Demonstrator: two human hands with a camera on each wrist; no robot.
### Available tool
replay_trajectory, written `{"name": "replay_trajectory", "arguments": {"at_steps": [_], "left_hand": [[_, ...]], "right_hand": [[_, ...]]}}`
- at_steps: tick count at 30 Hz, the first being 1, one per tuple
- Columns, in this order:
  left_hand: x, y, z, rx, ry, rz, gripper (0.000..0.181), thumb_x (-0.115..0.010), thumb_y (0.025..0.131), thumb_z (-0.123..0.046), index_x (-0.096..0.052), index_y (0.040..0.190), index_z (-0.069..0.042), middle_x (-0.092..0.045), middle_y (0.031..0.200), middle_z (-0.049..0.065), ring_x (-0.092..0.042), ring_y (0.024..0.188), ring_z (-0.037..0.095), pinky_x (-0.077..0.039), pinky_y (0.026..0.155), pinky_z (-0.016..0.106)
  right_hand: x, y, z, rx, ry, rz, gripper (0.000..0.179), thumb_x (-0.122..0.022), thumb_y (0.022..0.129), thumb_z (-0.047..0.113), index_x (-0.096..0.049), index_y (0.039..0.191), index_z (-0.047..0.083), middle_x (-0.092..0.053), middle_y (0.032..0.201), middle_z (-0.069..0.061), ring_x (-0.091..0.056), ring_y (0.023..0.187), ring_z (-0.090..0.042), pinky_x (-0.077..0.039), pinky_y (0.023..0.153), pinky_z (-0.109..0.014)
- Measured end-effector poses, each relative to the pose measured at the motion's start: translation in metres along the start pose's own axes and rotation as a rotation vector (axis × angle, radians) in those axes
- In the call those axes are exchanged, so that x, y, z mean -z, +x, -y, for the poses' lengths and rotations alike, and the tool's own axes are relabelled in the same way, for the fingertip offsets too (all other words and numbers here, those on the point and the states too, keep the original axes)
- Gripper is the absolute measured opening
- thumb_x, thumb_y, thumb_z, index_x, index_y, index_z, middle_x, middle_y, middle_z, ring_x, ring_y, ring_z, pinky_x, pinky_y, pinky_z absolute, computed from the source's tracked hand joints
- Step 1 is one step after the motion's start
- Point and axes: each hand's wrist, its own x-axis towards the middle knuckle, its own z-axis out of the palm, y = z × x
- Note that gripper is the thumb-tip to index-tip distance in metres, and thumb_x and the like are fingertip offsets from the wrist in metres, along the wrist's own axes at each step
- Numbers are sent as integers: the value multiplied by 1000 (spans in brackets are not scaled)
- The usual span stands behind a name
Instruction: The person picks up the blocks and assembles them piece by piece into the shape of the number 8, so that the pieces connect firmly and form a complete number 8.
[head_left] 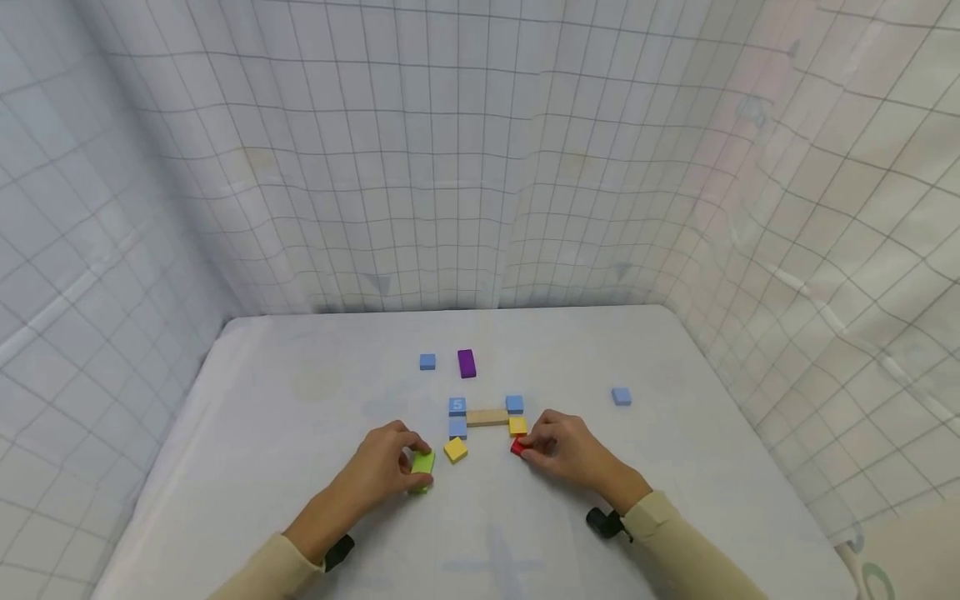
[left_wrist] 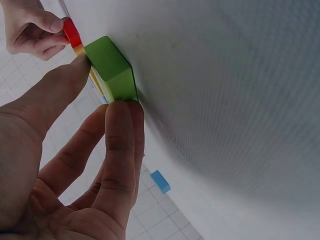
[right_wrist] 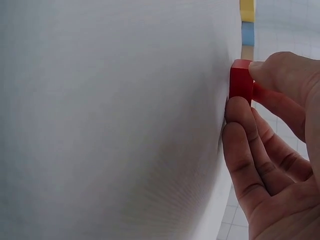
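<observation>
My left hand (head_left: 386, 461) pinches a green rectangular block (head_left: 423, 462) between thumb and fingers, low over the table. In the left wrist view the green block (left_wrist: 111, 69) spans from the thumb to the fingertips. My right hand (head_left: 564, 448) pinches a small red block (head_left: 517, 447), whose end shows in the right wrist view as a red face (right_wrist: 241, 82). Just beyond the red block lies a yellow block (head_left: 517, 427), with a blue block (head_left: 514, 404) behind it. A long wooden block (head_left: 487, 417) runs left from these to two blue blocks, one marked 5 (head_left: 457, 406).
A tilted yellow block (head_left: 455, 450) lies between my hands. Farther back are a blue block (head_left: 427, 362) and a purple block (head_left: 467, 363). Another blue block (head_left: 621, 397) sits off to the right. Grid-patterned cloth (head_left: 480, 167) hangs behind the white table (head_left: 315, 358).
</observation>
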Motion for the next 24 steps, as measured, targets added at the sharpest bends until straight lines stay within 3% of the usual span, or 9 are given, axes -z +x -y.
{"name": "replay_trajectory", "arguments": {"at_steps": [12, 24], "left_hand": [[0, -13, -3, -83, -1, 30, 34, -107, 84, -13, -93, 114, -7, -72, 99, 0, -63, 84, 11, -53, 71, 21], [-3, -19, -2, -196, -4, 97, 17, -102, 88, -8, -95, 103, -13, -80, 109, -3, -71, 92, 9, -62, 78, 21]], "right_hand": [[-2, 1, 1, 6, -2, 15, 16, -92, 100, 8, -92, 117, 10, -80, 110, -2, -69, 93, -3, -64, 82, -21], [1, 2, 1, -2, 3, 25, 15, -92, 100, 7, -92, 115, 9, -79, 109, -2, -68, 92, -2, -63, 81, -21]]}}
